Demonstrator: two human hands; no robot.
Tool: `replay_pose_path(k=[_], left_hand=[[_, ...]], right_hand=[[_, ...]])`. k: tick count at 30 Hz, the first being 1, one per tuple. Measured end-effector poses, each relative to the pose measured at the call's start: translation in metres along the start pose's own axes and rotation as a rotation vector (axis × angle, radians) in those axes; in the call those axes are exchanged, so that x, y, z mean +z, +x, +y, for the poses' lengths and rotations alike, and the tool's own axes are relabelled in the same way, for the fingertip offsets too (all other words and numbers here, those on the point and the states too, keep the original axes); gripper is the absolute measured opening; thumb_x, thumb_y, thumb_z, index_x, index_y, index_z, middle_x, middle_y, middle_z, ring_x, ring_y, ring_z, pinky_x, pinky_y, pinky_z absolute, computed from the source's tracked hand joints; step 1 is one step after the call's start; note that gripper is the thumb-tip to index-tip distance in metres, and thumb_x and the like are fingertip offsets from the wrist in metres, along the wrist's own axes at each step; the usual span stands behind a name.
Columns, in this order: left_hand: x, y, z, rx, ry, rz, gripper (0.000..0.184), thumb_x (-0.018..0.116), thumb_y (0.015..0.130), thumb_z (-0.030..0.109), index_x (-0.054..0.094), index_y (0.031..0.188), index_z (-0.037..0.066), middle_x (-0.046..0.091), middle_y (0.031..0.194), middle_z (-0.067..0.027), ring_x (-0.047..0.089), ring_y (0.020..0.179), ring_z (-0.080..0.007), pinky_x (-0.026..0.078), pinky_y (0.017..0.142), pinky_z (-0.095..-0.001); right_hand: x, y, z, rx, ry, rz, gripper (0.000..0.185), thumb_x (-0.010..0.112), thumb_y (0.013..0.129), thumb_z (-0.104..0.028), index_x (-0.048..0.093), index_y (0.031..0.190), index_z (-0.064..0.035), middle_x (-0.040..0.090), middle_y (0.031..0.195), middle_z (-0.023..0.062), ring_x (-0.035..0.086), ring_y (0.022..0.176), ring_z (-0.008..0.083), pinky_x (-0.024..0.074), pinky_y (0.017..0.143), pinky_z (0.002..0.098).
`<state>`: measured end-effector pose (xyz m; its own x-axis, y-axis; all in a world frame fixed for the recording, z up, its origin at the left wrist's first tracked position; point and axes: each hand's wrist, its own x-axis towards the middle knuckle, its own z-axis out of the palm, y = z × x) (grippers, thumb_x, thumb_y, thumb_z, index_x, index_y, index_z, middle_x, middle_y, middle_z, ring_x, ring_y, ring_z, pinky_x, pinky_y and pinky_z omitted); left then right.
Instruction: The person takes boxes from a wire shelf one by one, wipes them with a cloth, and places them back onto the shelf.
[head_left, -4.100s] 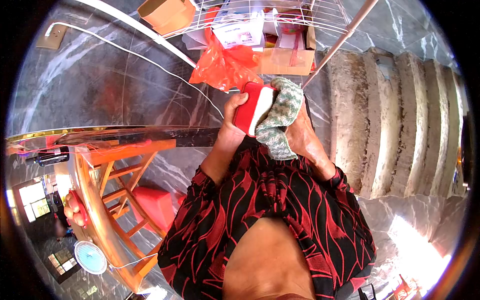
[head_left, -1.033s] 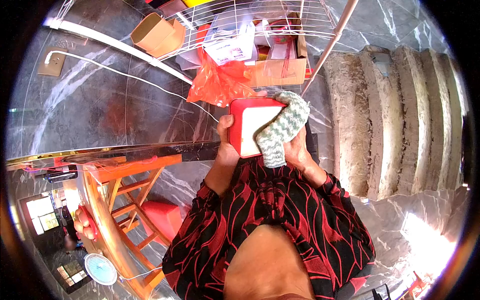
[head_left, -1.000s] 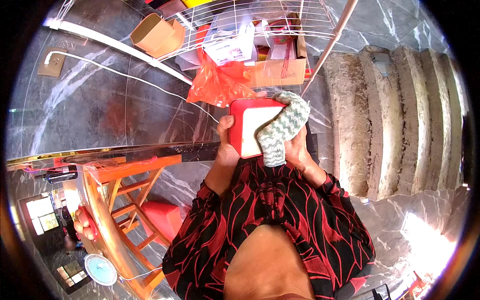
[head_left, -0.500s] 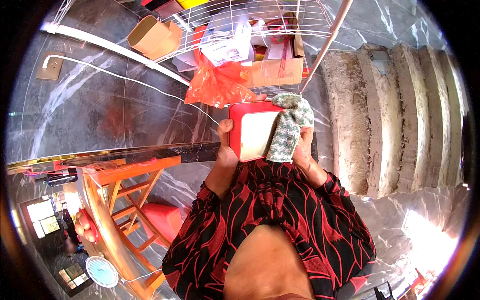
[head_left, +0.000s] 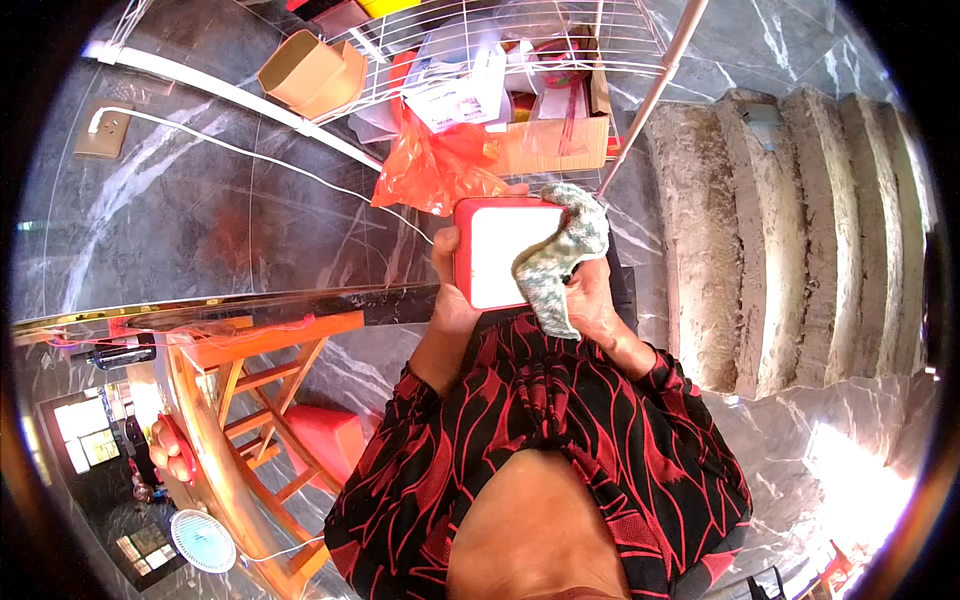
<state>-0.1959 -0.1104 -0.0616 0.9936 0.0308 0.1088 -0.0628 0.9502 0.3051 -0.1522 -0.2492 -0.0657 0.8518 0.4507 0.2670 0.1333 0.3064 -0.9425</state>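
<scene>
A red box (head_left: pixel 464 262) with a bright white, flat-looking face is held up in front of my chest. My left hand (head_left: pixel 450 285) is closed around its left edge, with the thumb at the side and fingertips showing at the top edge. A fuzzy green-and-white cloth (head_left: pixel 562 255) lies over the right part of the white face and hangs past the lower edge. My right hand (head_left: pixel 594 300) is closed on this cloth from the right. The cloth hides some of its fingers.
Ahead stands a white wire rack (head_left: pixel 620 45) with a red plastic bag (head_left: pixel 425 170), a cardboard box (head_left: pixel 550 145) and tan containers (head_left: pixel 310 75). Rough concrete steps (head_left: pixel 780 240) rise on the right. To the left are a wooden ladder-like frame (head_left: pixel 265 400) and a white cable (head_left: pixel 250 155).
The cloth has moved left and down across the white face and now bends in a loose curve. The box has tilted slightly, and its face looks brighter. My right hand has shifted a little left.
</scene>
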Motion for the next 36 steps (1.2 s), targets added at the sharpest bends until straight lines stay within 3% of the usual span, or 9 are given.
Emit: replay_pose_path(k=[3,8,11,17,25,27,32,34,36], left_hand=[[0.019,-0.004,0.000,0.004,0.262,0.254,0.090,0.061,0.068,0.043,0.029,0.135,-0.007,0.047,0.127,-0.0253,0.051,0.114,-0.0338,0.038,0.101,-0.0415],[-0.013,0.001,-0.004,-0.005,0.199,0.124,0.086,0.063,0.065,0.031,0.030,0.134,-0.009,0.047,0.127,-0.0248,0.050,0.115,-0.0323,0.036,0.102,-0.0402],[-0.015,0.002,-0.006,0.032,0.296,0.114,0.085,0.064,0.064,0.030,0.034,0.132,-0.009,0.048,0.126,-0.0247,0.051,0.114,-0.0314,0.037,0.101,-0.0399],[-0.015,0.002,-0.004,-0.024,0.215,0.113,0.087,0.064,0.064,0.032,0.031,0.134,-0.008,0.048,0.126,-0.0244,0.052,0.113,-0.0321,0.039,0.100,-0.0407],[0.001,-0.002,-0.004,-0.061,0.117,0.165,0.092,0.061,0.067,0.045,0.027,0.136,-0.004,0.046,0.129,-0.0215,0.050,0.115,-0.0320,0.039,0.100,-0.0425],[0.007,-0.003,-0.004,-0.050,0.123,0.182,0.092,0.062,0.067,0.046,0.027,0.136,-0.004,0.046,0.128,-0.0214,0.050,0.115,-0.0322,0.039,0.100,-0.0427],[0.004,0.000,-0.005,-0.026,0.102,0.144,0.093,0.061,0.067,0.048,0.027,0.136,-0.004,0.046,0.128,-0.0222,0.050,0.115,-0.0334,0.039,0.099,-0.0431],[0.002,-0.002,-0.002,-0.017,0.163,0.193,0.093,0.061,0.068,0.049,0.028,0.136,-0.005,0.047,0.127,-0.0236,0.050,0.114,-0.0342,0.040,0.099,-0.0433],[0.000,0.000,0.001,-0.001,0.158,0.211,0.093,0.060,0.069,0.050,0.028,0.135,-0.006,0.047,0.127,-0.0243,0.051,0.113,-0.0345,0.040,0.098,-0.0435]], right_hand=[[0.002,0.004,0.001,-0.074,-0.244,0.001,0.077,0.081,0.061,-0.024,0.041,0.122,0.0012,0.046,0.116,0.0149,0.046,0.108,0.0276,0.0349,0.095,0.0367],[0.004,0.010,-0.004,-0.007,-0.300,0.082,0.072,0.081,0.060,-0.024,0.044,0.117,0.0013,0.051,0.108,0.0153,0.049,0.105,0.0268,0.0370,0.094,0.0365],[0.007,0.010,-0.006,0.166,-0.004,0.167,0.057,0.077,0.067,-0.017,0.049,0.113,0.0014,0.057,0.102,0.0095,0.055,0.094,0.0175,0.0447,0.084,0.0309],[-0.007,0.009,0.009,0.094,0.078,0.152,0.025,0.058,0.083,-0.007,0.055,0.106,0.0020,0.059,0.098,0.0060,0.056,0.089,0.0144,0.0448,0.079,0.0272],[-0.004,0.005,0.024,0.062,0.250,0.249,0.028,0.059,0.083,-0.002,0.053,0.110,0.0020,0.055,0.106,0.0057,0.052,0.096,0.0132,0.0419,0.086,0.0268],[-0.007,0.010,0.023,-0.142,0.071,0.120,0.033,0.063,0.080,-0.003,0.052,0.111,0.0014,0.054,0.108,0.0069,0.052,0.099,0.0136,0.0423,0.086,0.0275],[0.007,0.015,-0.018,0.040,0.102,0.087,0.037,0.068,0.077,-0.007,0.052,0.108,0.0034,0.055,0.105,0.0095,0.054,0.095,0.0145,0.0444,0.083,0.0271],[0.001,0.016,-0.005,-0.212,-0.324,0.124,0.037,0.068,0.077,-0.007,0.051,0.108,0.0028,0.057,0.095,0.0061,0.056,0.087,0.0136,0.0462,0.078,0.0253],[-0.018,0.010,0.013,0.033,-0.143,0.041,0.035,0.072,0.072,-0.007,0.053,0.101,-0.0008,0.058,0.089,0.0022,0.057,0.082,0.0131,0.0457,0.080,0.0277]])
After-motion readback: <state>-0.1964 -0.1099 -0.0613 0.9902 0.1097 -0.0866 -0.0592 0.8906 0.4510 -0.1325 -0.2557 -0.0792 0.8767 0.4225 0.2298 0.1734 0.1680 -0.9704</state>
